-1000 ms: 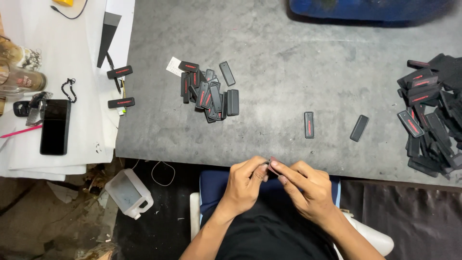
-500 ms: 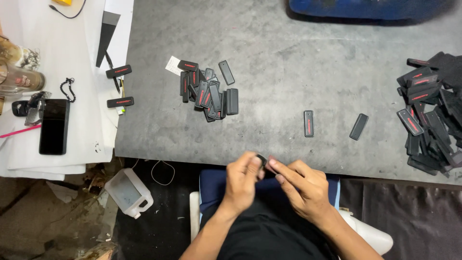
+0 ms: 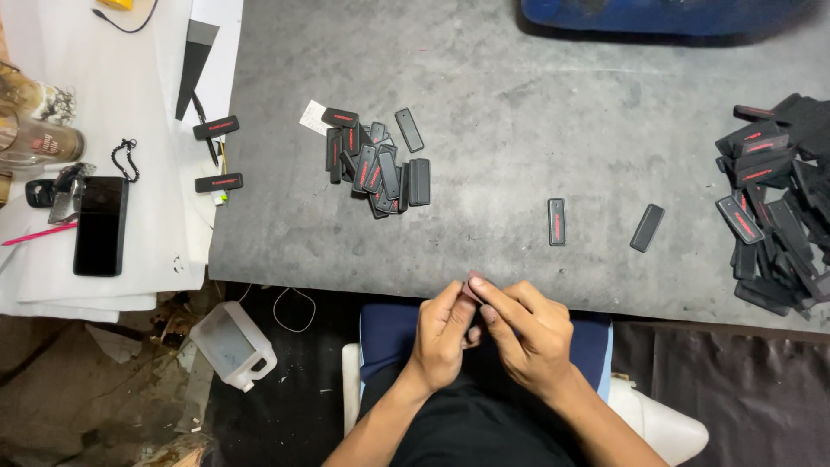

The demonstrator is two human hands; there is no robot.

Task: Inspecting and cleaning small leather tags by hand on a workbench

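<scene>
- Head view, looking straight down: left hand (image 3: 443, 335) and right hand (image 3: 526, 335) brought together just below the near edge of the grey table (image 3: 519, 112), over the lap.
- Left hand curled, fingertips meeting the right's; right hand curled too, index finger laid across the top.
- Between the fingertips, a sliver of something small and dark, the piece (image 3: 472, 291); pinched by both hands, mostly hidden, kind not clear.
- Nearest on the table: one black tag (image 3: 556, 221) with a red mark, lying flat just above the hands.
- Just right of it, a plain tag (image 3: 647, 227), tilted, apart from the first.
- Further up and left, a small heap (image 3: 376, 163) of the same black tags, some red-marked, overlapping.
- Far right edge, a bigger pile (image 3: 774, 199) of tags, stacked loosely, partly cut off by the frame.
- Left of the table, white sheets (image 3: 130, 104) with two more tags (image 3: 216, 128) on them, one above the other.
- On the same sheets, a black phone (image 3: 100, 226), face up, with a pink pen (image 3: 35, 234) beside it.
- Down on the floor, lower left, a clear plastic jug (image 3: 232, 344) on its side.
- Top edge, a blue tub (image 3: 666, 15), only its rim showing.
</scene>
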